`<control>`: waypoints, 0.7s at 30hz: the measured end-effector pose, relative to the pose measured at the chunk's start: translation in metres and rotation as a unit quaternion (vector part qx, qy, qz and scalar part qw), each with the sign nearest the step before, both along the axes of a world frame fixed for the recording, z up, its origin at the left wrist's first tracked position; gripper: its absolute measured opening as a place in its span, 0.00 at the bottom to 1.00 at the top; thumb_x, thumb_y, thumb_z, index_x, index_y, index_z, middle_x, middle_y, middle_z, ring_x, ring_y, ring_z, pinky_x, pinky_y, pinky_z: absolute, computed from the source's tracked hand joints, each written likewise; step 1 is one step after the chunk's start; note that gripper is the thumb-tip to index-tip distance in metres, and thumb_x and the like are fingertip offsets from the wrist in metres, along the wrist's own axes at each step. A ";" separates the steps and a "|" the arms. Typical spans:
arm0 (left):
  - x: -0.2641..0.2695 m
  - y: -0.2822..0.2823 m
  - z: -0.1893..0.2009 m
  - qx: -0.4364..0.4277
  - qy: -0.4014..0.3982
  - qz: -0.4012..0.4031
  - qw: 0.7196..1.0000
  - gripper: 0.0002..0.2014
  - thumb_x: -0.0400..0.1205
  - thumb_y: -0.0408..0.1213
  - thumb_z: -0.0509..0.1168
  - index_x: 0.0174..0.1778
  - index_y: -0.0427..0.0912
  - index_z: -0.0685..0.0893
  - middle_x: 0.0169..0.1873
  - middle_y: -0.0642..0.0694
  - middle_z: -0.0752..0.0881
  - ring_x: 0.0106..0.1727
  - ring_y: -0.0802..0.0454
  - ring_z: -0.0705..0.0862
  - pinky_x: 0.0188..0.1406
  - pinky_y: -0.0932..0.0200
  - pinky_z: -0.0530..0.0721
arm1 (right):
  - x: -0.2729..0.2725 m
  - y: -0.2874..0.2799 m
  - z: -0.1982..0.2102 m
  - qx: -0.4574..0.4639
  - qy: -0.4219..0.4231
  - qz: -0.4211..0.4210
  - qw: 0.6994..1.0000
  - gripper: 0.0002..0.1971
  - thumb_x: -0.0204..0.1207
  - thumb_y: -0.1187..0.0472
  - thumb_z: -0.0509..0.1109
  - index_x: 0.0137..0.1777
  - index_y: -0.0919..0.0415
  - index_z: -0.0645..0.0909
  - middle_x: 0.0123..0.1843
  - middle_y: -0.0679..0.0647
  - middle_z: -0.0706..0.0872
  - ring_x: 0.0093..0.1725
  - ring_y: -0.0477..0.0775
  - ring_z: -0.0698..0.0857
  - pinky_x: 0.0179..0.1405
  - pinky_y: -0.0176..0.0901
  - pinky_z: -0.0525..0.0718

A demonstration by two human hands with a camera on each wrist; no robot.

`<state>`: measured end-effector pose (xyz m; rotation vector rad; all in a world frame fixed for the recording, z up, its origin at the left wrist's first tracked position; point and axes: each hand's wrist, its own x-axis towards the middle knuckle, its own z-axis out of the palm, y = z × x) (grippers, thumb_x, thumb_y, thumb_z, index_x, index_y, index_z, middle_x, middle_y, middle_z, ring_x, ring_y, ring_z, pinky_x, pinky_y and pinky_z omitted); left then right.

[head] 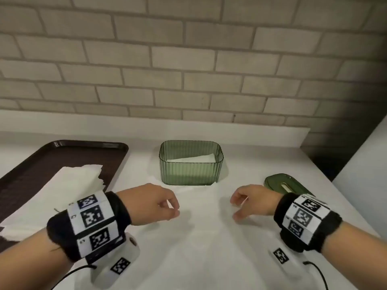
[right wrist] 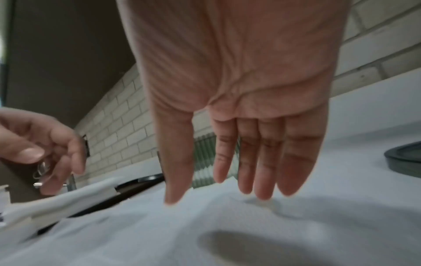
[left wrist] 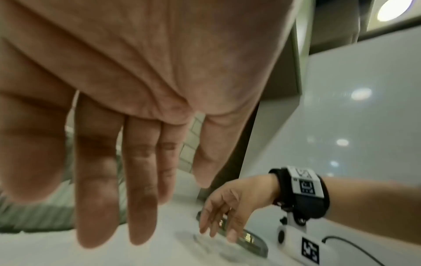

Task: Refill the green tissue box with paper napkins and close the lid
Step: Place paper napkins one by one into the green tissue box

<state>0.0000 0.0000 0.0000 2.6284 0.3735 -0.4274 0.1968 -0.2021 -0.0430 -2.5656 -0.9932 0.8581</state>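
Note:
The green ribbed tissue box (head: 190, 164) stands open at the back middle of the white counter, with a white napkin lying inside it. Its green lid (head: 287, 184) lies flat to the right, just behind my right wrist. A single napkin (head: 199, 227) is spread on the counter in front of the box. My left hand (head: 173, 208) and right hand (head: 237, 208) hover over this napkin, a short gap between them. In the wrist views the left hand's fingers (left wrist: 98, 207) and the right hand's fingers (right wrist: 262, 171) hang down relaxed and hold nothing.
A dark brown tray (head: 69, 151) at the left carries a stack of white napkins (head: 69, 185). A brick wall (head: 188, 70) backs the counter. The counter ends at the right beside a white panel (head: 364, 164).

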 end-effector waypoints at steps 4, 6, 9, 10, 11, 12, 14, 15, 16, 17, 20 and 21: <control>0.018 -0.009 -0.007 -0.010 0.039 -0.019 0.999 0.12 0.81 0.53 0.60 0.57 0.56 0.82 0.44 0.61 0.86 0.43 0.65 0.81 0.54 0.66 0.78 | 0.007 -0.001 -0.007 -0.051 -0.014 0.043 0.998 0.32 0.62 0.61 0.82 0.67 0.51 0.75 0.62 0.46 0.78 0.55 0.45 0.76 0.54 0.33 0.74; 0.025 -0.011 -0.012 -0.041 0.043 -0.021 0.998 0.12 0.81 0.52 0.61 0.56 0.54 0.82 0.43 0.59 0.88 0.40 0.62 0.83 0.53 0.64 0.80 | 0.015 -0.003 -0.013 -0.044 -0.015 0.049 0.998 0.32 0.60 0.62 0.83 0.65 0.50 0.76 0.58 0.46 0.78 0.54 0.45 0.76 0.55 0.34 0.75; 0.031 -0.013 -0.013 -0.047 0.041 -0.023 0.998 0.12 0.81 0.51 0.62 0.56 0.52 0.83 0.43 0.58 0.88 0.38 0.61 0.83 0.47 0.66 0.79 | 0.023 -0.006 -0.019 -0.051 -0.012 0.056 0.997 0.28 0.59 0.60 0.84 0.57 0.47 0.77 0.50 0.42 0.78 0.50 0.44 0.78 0.55 0.34 0.79; 0.032 -0.013 -0.013 -0.048 0.042 -0.020 0.998 0.12 0.81 0.51 0.62 0.56 0.51 0.83 0.43 0.58 0.88 0.38 0.61 0.82 0.48 0.66 0.78 | 0.025 -0.007 -0.021 -0.056 -0.016 0.062 0.996 0.26 0.58 0.58 0.84 0.54 0.46 0.77 0.49 0.42 0.78 0.49 0.43 0.78 0.54 0.35 0.80; 0.033 -0.013 -0.012 -0.048 0.042 -0.018 0.998 0.12 0.81 0.50 0.61 0.56 0.51 0.83 0.43 0.58 0.88 0.38 0.61 0.82 0.49 0.66 0.79 | 0.027 -0.007 -0.024 -0.065 -0.027 0.073 0.995 0.23 0.58 0.57 0.84 0.50 0.46 0.77 0.47 0.41 0.78 0.47 0.43 0.78 0.53 0.35 0.80; 0.033 -0.013 -0.011 -0.047 0.041 -0.016 0.998 0.12 0.81 0.50 0.61 0.56 0.51 0.83 0.43 0.58 0.88 0.39 0.60 0.82 0.51 0.65 0.79 | 0.026 -0.007 -0.026 -0.070 -0.042 0.085 0.993 0.19 0.59 0.55 0.83 0.45 0.45 0.77 0.45 0.41 0.77 0.46 0.43 0.78 0.51 0.34 0.80; 0.034 -0.012 -0.009 -0.044 0.041 -0.011 0.998 0.13 0.82 0.50 0.61 0.57 0.50 0.83 0.44 0.58 0.87 0.41 0.60 0.83 0.53 0.64 0.79 | 0.026 -0.007 -0.030 -0.079 -0.070 0.093 0.990 0.17 0.59 0.51 0.82 0.35 0.44 0.73 0.40 0.40 0.75 0.41 0.43 0.76 0.43 0.33 0.78; 0.034 -0.011 -0.008 -0.042 0.040 -0.009 0.998 0.13 0.82 0.50 0.61 0.57 0.50 0.82 0.44 0.58 0.87 0.41 0.60 0.83 0.54 0.64 0.79 | 0.026 -0.007 -0.031 -0.081 -0.084 0.092 0.989 0.18 0.59 0.50 0.82 0.32 0.45 0.72 0.38 0.40 0.74 0.38 0.43 0.75 0.41 0.33 0.77; 0.034 -0.011 -0.008 -0.040 0.038 -0.010 0.998 0.13 0.82 0.50 0.61 0.57 0.50 0.82 0.44 0.58 0.87 0.41 0.60 0.83 0.54 0.63 0.79 | 0.027 -0.007 -0.030 -0.077 -0.096 0.090 0.988 0.18 0.58 0.49 0.82 0.30 0.45 0.72 0.37 0.40 0.74 0.36 0.43 0.75 0.39 0.34 0.77; 0.033 -0.010 -0.007 -0.040 0.037 -0.010 0.998 0.13 0.82 0.50 0.61 0.58 0.49 0.82 0.44 0.57 0.87 0.41 0.59 0.83 0.54 0.64 0.79 | 0.027 -0.007 -0.026 -0.076 -0.100 0.085 0.988 0.17 0.58 0.49 0.81 0.29 0.46 0.72 0.35 0.41 0.75 0.34 0.42 0.75 0.37 0.33 0.76; 0.032 -0.010 -0.008 -0.040 0.036 -0.008 0.999 0.14 0.82 0.50 0.61 0.58 0.48 0.82 0.46 0.56 0.88 0.41 0.59 0.83 0.53 0.65 0.78 | 0.031 -0.008 -0.005 -0.069 -0.075 0.103 0.989 0.18 0.62 0.52 0.81 0.26 0.48 0.72 0.28 0.41 0.74 0.29 0.40 0.72 0.31 0.30 0.71; 0.032 -0.010 -0.008 -0.042 0.035 -0.008 0.998 0.14 0.82 0.50 0.61 0.58 0.48 0.82 0.47 0.56 0.88 0.41 0.59 0.83 0.53 0.64 0.78 | 0.033 -0.009 0.005 -0.066 -0.058 0.109 0.990 0.16 0.64 0.52 0.81 0.27 0.47 0.74 0.28 0.41 0.75 0.29 0.39 0.73 0.32 0.30 0.71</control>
